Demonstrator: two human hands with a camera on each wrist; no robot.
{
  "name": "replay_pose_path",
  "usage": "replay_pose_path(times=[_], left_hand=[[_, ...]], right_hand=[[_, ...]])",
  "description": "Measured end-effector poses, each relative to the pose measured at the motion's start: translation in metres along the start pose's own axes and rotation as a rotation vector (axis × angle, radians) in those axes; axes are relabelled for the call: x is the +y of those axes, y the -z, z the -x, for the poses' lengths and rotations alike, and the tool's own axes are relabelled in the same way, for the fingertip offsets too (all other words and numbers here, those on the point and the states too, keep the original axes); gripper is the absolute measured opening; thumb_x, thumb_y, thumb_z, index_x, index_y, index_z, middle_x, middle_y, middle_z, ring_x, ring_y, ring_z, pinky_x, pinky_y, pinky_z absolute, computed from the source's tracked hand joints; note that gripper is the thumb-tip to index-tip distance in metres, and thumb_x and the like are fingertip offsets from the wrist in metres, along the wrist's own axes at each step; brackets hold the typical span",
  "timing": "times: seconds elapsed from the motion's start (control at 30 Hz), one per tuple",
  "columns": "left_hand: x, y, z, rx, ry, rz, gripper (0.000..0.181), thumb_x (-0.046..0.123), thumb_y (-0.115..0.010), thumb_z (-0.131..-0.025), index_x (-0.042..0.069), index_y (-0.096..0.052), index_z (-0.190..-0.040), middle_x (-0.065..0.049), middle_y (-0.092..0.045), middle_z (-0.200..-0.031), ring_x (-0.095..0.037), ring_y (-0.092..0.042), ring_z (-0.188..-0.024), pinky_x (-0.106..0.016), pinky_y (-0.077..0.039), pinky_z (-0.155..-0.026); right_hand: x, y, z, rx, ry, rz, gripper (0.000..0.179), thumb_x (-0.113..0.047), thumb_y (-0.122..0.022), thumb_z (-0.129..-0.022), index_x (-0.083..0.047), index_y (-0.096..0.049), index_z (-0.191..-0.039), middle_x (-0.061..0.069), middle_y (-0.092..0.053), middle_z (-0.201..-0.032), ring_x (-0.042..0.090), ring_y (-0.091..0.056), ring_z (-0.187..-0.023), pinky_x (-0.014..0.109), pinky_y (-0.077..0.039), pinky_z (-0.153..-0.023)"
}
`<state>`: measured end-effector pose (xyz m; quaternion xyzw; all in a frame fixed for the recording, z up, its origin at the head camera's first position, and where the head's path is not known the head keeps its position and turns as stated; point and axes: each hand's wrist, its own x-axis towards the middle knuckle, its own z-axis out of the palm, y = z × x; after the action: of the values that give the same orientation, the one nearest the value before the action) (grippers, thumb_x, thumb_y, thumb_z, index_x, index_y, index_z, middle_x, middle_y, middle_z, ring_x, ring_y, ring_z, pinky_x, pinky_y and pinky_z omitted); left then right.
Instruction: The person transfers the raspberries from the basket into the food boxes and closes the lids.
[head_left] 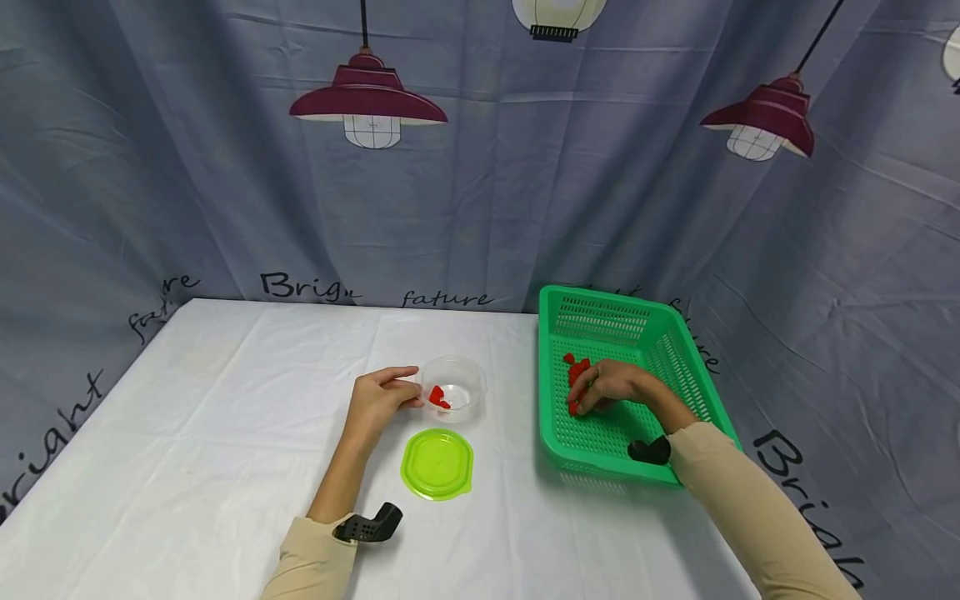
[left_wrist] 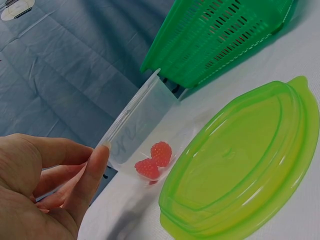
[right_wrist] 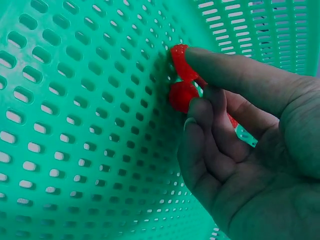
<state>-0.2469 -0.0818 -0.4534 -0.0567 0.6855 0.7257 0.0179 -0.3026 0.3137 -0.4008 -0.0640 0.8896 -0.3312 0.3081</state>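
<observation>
Pinching a clear tub (head_left: 465, 398) with left hand (head_left: 377, 404) near a green lid (head_left: 437, 464) and, walled off inside a green basket (head_left: 592, 464), a raspberry (right_wrist: 181, 65) with right hand (head_left: 613, 385).

The right hand (right_wrist: 250, 135) partly hides red raspberries (right_wrist: 182, 96).

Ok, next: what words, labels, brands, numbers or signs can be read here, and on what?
"Brig", its end lost in a fold: back curtain
"fature": same curtain, right of that
"Brigh": curtain, lower right
"right", start cut off: curtain, left edge
Left-corner letters and those behind the green basket: too folded or hidden
None readable on the basket, plastic tub or lime-green lid
</observation>
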Motion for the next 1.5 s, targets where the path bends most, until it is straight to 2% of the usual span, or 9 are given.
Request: replay_pose_path(times=[0.27,0.47,0.67,0.83,0.97,1.17,1.33,1.5], left_hand=[[0.001,0.001,0.0,0.001,0.006,0.004,0.034,-0.001,-0.072,-0.09,-0.004,-0.069,-0.124,-0.028,-0.073,-0.104,-0.013,-0.071,-0.066,-0.033,-0.065,-0.077],[0.001,0.001,0.0,0.0,0.006,0.008,0.035,-0.001,-0.071,-0.09,-0.004,-0.069,-0.124,-0.026,-0.074,-0.102,-0.013,-0.071,-0.066,-0.031,-0.065,-0.076],[0.001,0.001,0.0,0.005,0.005,-0.002,0.033,-0.002,-0.071,-0.09,-0.004,-0.07,-0.123,-0.026,-0.074,-0.102,-0.014,-0.072,-0.067,-0.034,-0.065,-0.078],[0.001,0.002,-0.001,0.008,0.014,-0.006,0.033,-0.001,-0.071,-0.09,-0.002,-0.07,-0.123,-0.024,-0.074,-0.102,-0.016,-0.072,-0.068,-0.035,-0.065,-0.079],[0.001,0.002,-0.003,-0.002,0.018,-0.003,0.035,-0.001,-0.071,-0.091,-0.004,-0.068,-0.125,-0.024,-0.074,-0.101,-0.016,-0.073,-0.068,-0.037,-0.065,-0.081],[0.001,0.002,-0.003,-0.004,0.015,-0.004,0.036,-0.001,-0.071,-0.09,-0.004,-0.068,-0.126,-0.024,-0.074,-0.102,-0.017,-0.073,-0.069,-0.042,-0.064,-0.084],[0.002,0.001,-0.002,0.001,0.01,-0.002,0.034,-0.001,-0.071,-0.09,-0.003,-0.07,-0.124,-0.026,-0.074,-0.103,-0.016,-0.072,-0.068,-0.037,-0.065,-0.081],[0.002,0.0,-0.001,0.004,0.007,-0.005,0.033,-0.001,-0.072,-0.089,-0.003,-0.07,-0.123,-0.027,-0.073,-0.104,-0.016,-0.072,-0.068,-0.036,-0.065,-0.079]], right_hand=[[-0.001,-0.001,-0.001,0.007,-0.002,-0.019,0.027,-0.009,-0.082,-0.081,0.0,-0.076,-0.106,0.004,-0.073,-0.096,0.016,-0.058,-0.075,0.033,-0.056,-0.072],[-0.002,0.004,0.002,-0.009,0.033,-0.048,0.026,-0.012,-0.078,-0.087,0.0,-0.075,-0.11,0.006,-0.073,-0.104,0.018,-0.066,-0.088,0.037,-0.059,-0.084],[-0.011,0.017,0.008,-0.032,0.071,-0.119,0.029,-0.012,-0.071,-0.093,0.002,-0.071,-0.118,0.01,-0.072,-0.113,0.026,-0.065,-0.101,0.049,-0.056,-0.099],[-0.025,0.026,0.015,-0.02,0.066,-0.185,0.034,-0.01,-0.069,-0.094,0.004,-0.067,-0.125,0.018,-0.071,-0.119,0.039,-0.067,-0.111,0.057,-0.051,-0.106],[-0.039,0.031,0.018,-0.013,0.068,-0.227,0.038,-0.01,-0.068,-0.095,0.004,-0.063,-0.13,0.022,-0.071,-0.121,0.042,-0.066,-0.117,0.058,-0.05,-0.107],[-0.065,0.037,0.02,0.026,0.133,-0.184,0.04,-0.014,-0.068,-0.096,0.001,-0.06,-0.132,0.011,-0.075,-0.111,0.032,-0.071,-0.108,0.049,-0.057,-0.1],[-0.089,0.035,0.018,0.073,0.157,-0.151,0.039,-0.017,-0.071,-0.094,-0.004,-0.063,-0.13,0.017,-0.073,-0.118,0.026,-0.072,-0.104,0.04,-0.06,-0.096],[-0.112,0.024,0.009,0.098,0.154,-0.178,0.033,-0.016,-0.073,-0.092,-0.005,-0.068,-0.124,0.016,-0.072,-0.12,0.029,-0.071,-0.108,0.042,-0.059,-0.098]])
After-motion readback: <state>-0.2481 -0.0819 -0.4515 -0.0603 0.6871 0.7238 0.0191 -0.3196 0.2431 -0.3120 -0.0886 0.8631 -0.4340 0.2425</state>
